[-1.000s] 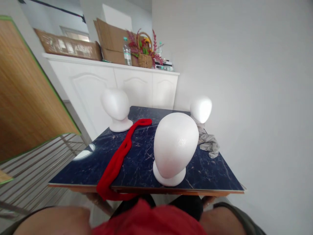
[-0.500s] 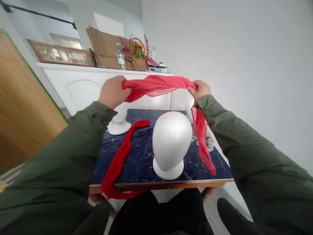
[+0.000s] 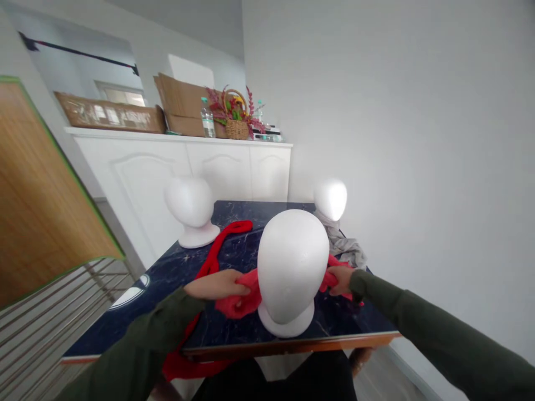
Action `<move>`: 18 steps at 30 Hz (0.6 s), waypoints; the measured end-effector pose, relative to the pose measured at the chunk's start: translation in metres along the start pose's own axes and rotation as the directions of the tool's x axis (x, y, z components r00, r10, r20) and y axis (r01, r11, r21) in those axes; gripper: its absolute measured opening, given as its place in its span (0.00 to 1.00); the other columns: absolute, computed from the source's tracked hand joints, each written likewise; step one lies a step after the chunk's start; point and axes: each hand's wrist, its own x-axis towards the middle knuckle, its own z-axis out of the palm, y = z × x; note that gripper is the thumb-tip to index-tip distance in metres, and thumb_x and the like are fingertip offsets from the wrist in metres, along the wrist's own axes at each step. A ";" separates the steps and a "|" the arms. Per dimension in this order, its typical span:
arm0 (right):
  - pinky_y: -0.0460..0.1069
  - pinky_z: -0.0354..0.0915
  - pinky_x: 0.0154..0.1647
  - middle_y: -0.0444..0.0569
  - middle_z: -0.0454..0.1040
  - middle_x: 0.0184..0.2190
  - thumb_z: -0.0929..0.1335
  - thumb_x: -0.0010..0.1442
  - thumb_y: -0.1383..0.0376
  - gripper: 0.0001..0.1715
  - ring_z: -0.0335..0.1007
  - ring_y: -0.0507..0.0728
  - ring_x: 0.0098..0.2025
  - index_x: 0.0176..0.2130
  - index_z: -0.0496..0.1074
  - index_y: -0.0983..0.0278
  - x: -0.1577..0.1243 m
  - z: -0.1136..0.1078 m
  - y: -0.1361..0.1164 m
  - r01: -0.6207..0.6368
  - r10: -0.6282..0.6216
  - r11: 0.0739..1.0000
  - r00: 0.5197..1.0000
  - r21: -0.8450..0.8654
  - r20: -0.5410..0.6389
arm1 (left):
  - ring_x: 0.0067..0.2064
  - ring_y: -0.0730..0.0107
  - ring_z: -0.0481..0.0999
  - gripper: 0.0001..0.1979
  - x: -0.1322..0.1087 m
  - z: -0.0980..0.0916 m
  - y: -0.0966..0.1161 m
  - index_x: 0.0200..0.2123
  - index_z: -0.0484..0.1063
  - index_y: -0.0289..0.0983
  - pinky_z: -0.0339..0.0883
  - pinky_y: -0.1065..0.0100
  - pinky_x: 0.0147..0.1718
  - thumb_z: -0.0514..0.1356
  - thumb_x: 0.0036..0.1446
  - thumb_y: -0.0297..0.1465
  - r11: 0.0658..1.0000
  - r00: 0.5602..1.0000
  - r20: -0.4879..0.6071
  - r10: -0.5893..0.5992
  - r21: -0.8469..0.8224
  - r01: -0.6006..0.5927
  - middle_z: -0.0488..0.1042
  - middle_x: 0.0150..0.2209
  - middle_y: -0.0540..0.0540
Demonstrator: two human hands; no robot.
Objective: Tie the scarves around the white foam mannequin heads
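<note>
A white foam head (image 3: 292,267) stands on its round base near the front edge of the dark blue table. The pinkish-red scarf (image 3: 239,298) passes behind its neck, where the middle is hidden. On the left side, my left hand (image 3: 221,284) is closed on one part of the scarf. My right hand (image 3: 340,280) grips the scarf on the other side of the head. A darker red scarf (image 3: 214,257) lies left of the head and hangs over the front edge, partly covered by my left arm.
Two more white foam heads stand behind, one at left (image 3: 190,203), one at right (image 3: 331,199) with grey cloth (image 3: 349,249) by it. A white cabinet (image 3: 146,167) holds cardboard boxes (image 3: 112,114), a bottle (image 3: 208,120) and a flower basket (image 3: 237,128). A metal rack (image 3: 62,317) is at left.
Both hands have come down with the pinkish-red scarf, from above the foam head to either side of its neck. The scarf is now behind the head. The view has tilted slightly up.
</note>
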 end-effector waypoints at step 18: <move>0.55 0.67 0.45 0.52 0.76 0.39 0.67 0.47 0.68 0.16 0.73 0.59 0.41 0.39 0.68 0.65 -0.100 0.107 -0.094 -0.077 0.136 0.477 0.991 0.875 0.013 | 0.50 0.56 0.69 0.16 0.018 0.109 0.011 0.43 0.73 0.42 0.63 0.59 0.50 0.55 0.50 0.31 0.825 0.889 -0.366 0.276 -0.384 -0.415 0.75 0.41 0.48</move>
